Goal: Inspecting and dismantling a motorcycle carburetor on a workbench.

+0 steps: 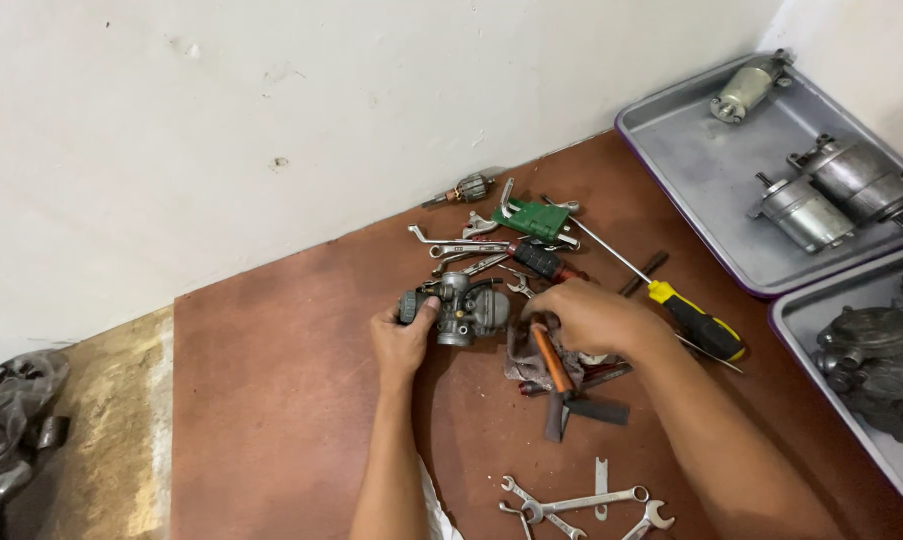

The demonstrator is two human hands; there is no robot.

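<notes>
Head view | left hand [404,345] fingers grip carburetor [462,308] | right hand [587,318] fingers curled, grip unclear | wrenches [582,503], screwdriver [687,312] crowd around

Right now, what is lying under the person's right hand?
Under the right hand lies a crumpled grey rag, with an orange-handled tool across it. What the fingers touch is hidden by the hand.
</notes>
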